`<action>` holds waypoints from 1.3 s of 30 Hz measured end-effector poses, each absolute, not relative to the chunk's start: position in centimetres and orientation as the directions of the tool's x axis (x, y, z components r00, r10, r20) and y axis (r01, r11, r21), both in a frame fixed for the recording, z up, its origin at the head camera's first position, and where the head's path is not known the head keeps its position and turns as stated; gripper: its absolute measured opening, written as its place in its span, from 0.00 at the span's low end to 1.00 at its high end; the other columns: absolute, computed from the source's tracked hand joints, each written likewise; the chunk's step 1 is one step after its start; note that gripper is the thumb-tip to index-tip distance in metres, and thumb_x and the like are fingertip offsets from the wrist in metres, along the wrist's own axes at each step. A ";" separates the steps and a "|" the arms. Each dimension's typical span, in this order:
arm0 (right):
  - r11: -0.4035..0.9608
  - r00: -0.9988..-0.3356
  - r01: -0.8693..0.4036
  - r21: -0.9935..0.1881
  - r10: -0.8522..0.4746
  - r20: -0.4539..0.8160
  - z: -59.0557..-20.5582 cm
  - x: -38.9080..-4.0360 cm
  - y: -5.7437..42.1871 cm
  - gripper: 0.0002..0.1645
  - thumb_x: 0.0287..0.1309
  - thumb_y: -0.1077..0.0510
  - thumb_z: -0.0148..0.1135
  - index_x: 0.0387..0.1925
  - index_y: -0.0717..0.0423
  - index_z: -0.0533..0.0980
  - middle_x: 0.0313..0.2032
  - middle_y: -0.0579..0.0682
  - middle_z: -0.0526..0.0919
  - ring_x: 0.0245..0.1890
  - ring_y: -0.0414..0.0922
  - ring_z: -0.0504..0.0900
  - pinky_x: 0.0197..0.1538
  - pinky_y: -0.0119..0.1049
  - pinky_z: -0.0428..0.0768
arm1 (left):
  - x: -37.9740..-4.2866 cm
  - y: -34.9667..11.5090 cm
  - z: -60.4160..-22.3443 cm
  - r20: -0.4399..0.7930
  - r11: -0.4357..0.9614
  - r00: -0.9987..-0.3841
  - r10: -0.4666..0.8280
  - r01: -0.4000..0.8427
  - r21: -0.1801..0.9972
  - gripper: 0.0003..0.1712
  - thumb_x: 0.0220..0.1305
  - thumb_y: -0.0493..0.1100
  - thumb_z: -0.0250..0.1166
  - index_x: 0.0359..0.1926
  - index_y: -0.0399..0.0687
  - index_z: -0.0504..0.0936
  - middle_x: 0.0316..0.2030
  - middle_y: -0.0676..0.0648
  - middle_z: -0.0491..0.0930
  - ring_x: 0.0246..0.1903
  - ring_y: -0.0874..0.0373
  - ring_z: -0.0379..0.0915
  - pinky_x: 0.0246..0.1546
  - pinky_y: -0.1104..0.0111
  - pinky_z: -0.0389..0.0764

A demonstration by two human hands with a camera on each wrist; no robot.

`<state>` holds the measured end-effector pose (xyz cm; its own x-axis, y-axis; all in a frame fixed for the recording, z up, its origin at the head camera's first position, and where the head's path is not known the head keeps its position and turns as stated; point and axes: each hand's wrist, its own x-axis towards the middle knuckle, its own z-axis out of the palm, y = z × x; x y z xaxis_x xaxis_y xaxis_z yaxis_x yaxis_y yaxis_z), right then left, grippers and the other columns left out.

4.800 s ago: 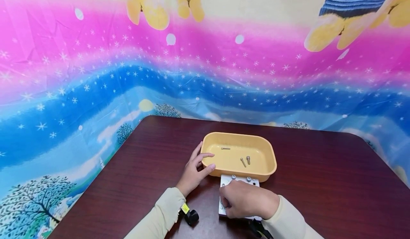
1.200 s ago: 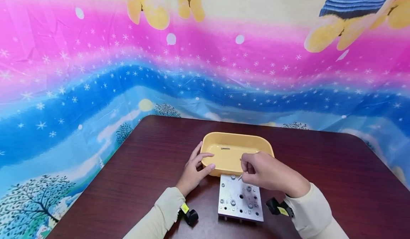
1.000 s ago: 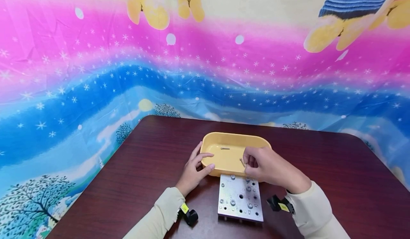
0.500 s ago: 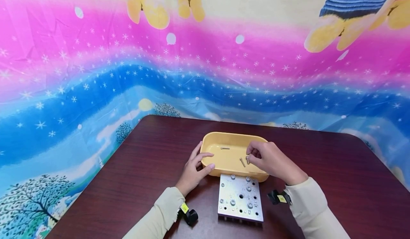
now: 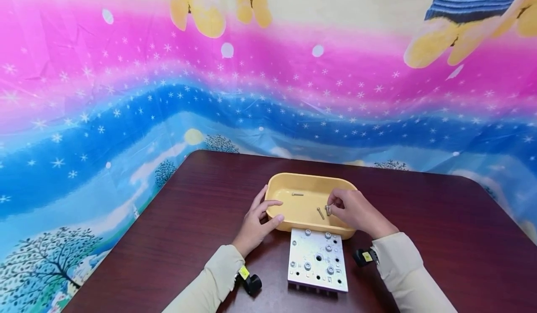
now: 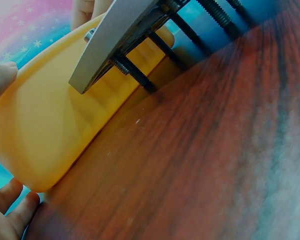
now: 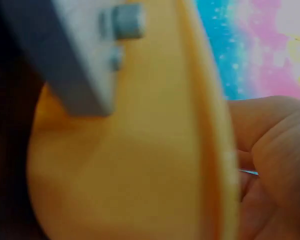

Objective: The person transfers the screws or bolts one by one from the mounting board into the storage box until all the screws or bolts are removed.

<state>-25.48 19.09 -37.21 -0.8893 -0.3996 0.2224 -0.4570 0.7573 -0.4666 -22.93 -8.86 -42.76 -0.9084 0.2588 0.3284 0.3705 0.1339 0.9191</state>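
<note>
My left hand (image 5: 254, 222) grips the left end of a yellow plastic tray (image 5: 289, 225), thumb over the near rim and fingers along the end wall. In the left wrist view, fingertips (image 6: 21, 212) show beside the tray's base. My right hand (image 5: 356, 208) reaches over the tray's right side and pinches a short, thick bolt (image 5: 328, 210) on its floor. The tray wall hides those fingertips in the right wrist view. A thinner bolt (image 5: 320, 213) lies just left of it; another bolt (image 5: 297, 194) lies farther back in the tray.
A metal plate (image 5: 304, 252) with holes and several bolt heads stands against the tray's near side. Threaded shanks (image 6: 135, 72) stick out under it. Everything stands on a dark red wooden table (image 5: 419, 238); a printed cloth (image 5: 268, 70) hangs behind.
The right hand has left the plate, uncovering its bolt heads, and moved up into the tray, to the thick bolt. The left hand keeps its place on the tray.
</note>
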 end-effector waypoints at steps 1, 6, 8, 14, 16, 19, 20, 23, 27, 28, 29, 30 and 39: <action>0.763 -0.893 -0.451 -0.464 -0.392 0.224 -37.4 -25.6 19.2 0.05 0.55 0.68 0.59 0.29 0.57 0.78 0.23 0.42 0.76 0.24 0.39 0.71 0.30 0.33 0.72 | -22.9 -8.8 -42.7 0.328 0.133 -0.908 0.259 0.370 0.919 0.17 0.63 0.41 0.66 0.53 0.47 0.80 0.75 0.43 0.44 0.59 0.36 0.69 0.58 0.48 0.69; 0.778 -0.903 -0.430 -0.457 -0.369 0.222 -38.4 -26.1 19.3 0.04 0.55 0.67 0.59 0.30 0.57 0.78 0.24 0.43 0.76 0.24 0.40 0.70 0.30 0.34 0.72 | -22.9 -8.8 -42.7 0.326 0.123 -0.908 0.264 0.367 0.922 0.17 0.63 0.41 0.66 0.53 0.46 0.80 0.75 0.43 0.44 0.58 0.35 0.69 0.58 0.48 0.69; 0.781 -0.905 -0.426 -0.457 -0.365 0.219 -38.6 -26.1 19.3 0.04 0.55 0.67 0.59 0.29 0.57 0.78 0.23 0.43 0.76 0.24 0.40 0.70 0.30 0.34 0.71 | -22.9 -8.8 -42.7 0.324 0.121 -0.908 0.266 0.365 0.923 0.18 0.63 0.42 0.66 0.53 0.46 0.80 0.75 0.43 0.43 0.58 0.35 0.69 0.58 0.47 0.69; 0.809 -0.922 -0.387 -0.443 -0.334 0.196 -38.9 -26.1 19.2 0.06 0.54 0.66 0.59 0.26 0.53 0.76 0.22 0.43 0.75 0.23 0.40 0.70 0.30 0.34 0.71 | -23.0 -8.8 -42.8 0.323 0.125 -0.908 0.266 0.365 0.923 0.18 0.63 0.42 0.66 0.53 0.46 0.80 0.75 0.43 0.44 0.58 0.35 0.69 0.57 0.48 0.69; 0.820 -0.927 -0.376 -0.431 -0.327 0.186 -38.9 -26.1 19.2 0.06 0.55 0.65 0.60 0.26 0.52 0.76 0.22 0.43 0.75 0.23 0.40 0.70 0.30 0.35 0.70 | -23.0 -8.8 -42.8 0.325 0.129 -0.909 0.263 0.366 0.922 0.18 0.63 0.42 0.66 0.53 0.46 0.80 0.75 0.43 0.44 0.58 0.36 0.69 0.58 0.48 0.69; 0.836 -0.931 -0.365 -0.410 -0.323 0.171 -38.9 -26.1 19.1 0.07 0.56 0.64 0.60 0.25 0.51 0.74 0.22 0.43 0.74 0.22 0.40 0.69 0.29 0.35 0.70 | -23.0 -8.7 -42.7 0.323 0.133 -0.909 0.262 0.366 0.921 0.18 0.63 0.41 0.66 0.53 0.46 0.80 0.75 0.43 0.44 0.59 0.36 0.69 0.58 0.48 0.69; 0.840 -0.931 -0.364 -0.403 -0.323 0.168 -38.9 -26.1 19.1 0.07 0.56 0.64 0.60 0.25 0.51 0.74 0.22 0.43 0.74 0.22 0.40 0.69 0.29 0.35 0.70 | -23.0 -8.7 -42.7 0.324 0.133 -0.909 0.261 0.366 0.921 0.17 0.63 0.41 0.66 0.53 0.46 0.80 0.75 0.43 0.44 0.59 0.36 0.69 0.58 0.48 0.69; 0.853 -0.935 -0.354 -0.384 -0.317 0.158 -38.9 -26.1 19.0 0.08 0.57 0.63 0.60 0.25 0.51 0.74 0.21 0.43 0.73 0.21 0.40 0.69 0.29 0.35 0.69 | -22.9 -8.8 -42.6 0.325 0.131 -0.909 0.262 0.367 0.921 0.17 0.63 0.41 0.66 0.53 0.46 0.80 0.75 0.44 0.44 0.59 0.37 0.69 0.58 0.49 0.70; 0.861 -0.934 -0.358 -0.362 -0.324 0.153 -38.9 -26.1 18.9 0.08 0.57 0.63 0.59 0.24 0.51 0.74 0.21 0.44 0.72 0.21 0.40 0.69 0.28 0.35 0.69 | -22.9 -8.8 -42.6 0.327 0.129 -0.908 0.262 0.369 0.920 0.18 0.63 0.42 0.66 0.54 0.46 0.80 0.75 0.46 0.44 0.58 0.36 0.69 0.57 0.49 0.70; 0.862 -0.932 -0.361 -0.356 -0.328 0.153 -38.9 -26.1 18.8 0.08 0.57 0.63 0.59 0.24 0.51 0.74 0.21 0.44 0.72 0.21 0.40 0.68 0.28 0.35 0.69 | -22.9 -8.9 -42.6 0.328 0.128 -0.907 0.263 0.370 0.920 0.18 0.63 0.42 0.66 0.54 0.46 0.80 0.75 0.45 0.44 0.58 0.36 0.70 0.57 0.49 0.70; 0.862 -0.931 -0.365 -0.352 -0.331 0.153 -38.9 -26.1 18.8 0.08 0.57 0.63 0.59 0.24 0.51 0.74 0.21 0.44 0.72 0.21 0.40 0.68 0.28 0.35 0.69 | -23.0 -8.9 -42.6 0.329 0.127 -0.906 0.264 0.371 0.920 0.18 0.63 0.42 0.66 0.54 0.46 0.80 0.75 0.45 0.44 0.58 0.36 0.70 0.57 0.49 0.70; 0.862 -0.929 -0.369 -0.347 -0.336 0.153 -38.9 -26.1 18.8 0.08 0.57 0.64 0.59 0.24 0.51 0.74 0.21 0.44 0.72 0.21 0.40 0.68 0.28 0.35 0.69 | -23.0 -8.9 -42.6 0.331 0.128 -0.906 0.266 0.373 0.919 0.18 0.63 0.42 0.66 0.54 0.46 0.80 0.75 0.44 0.44 0.58 0.36 0.70 0.57 0.48 0.70; 0.876 -0.931 -0.364 -0.316 -0.330 0.158 -39.0 -26.2 18.7 0.08 0.57 0.63 0.59 0.23 0.51 0.74 0.20 0.44 0.72 0.20 0.40 0.68 0.27 0.35 0.69 | -22.9 -8.9 -42.8 0.326 0.133 -0.909 0.259 0.368 0.920 0.18 0.63 0.42 0.66 0.54 0.47 0.80 0.75 0.43 0.44 0.58 0.36 0.69 0.58 0.48 0.69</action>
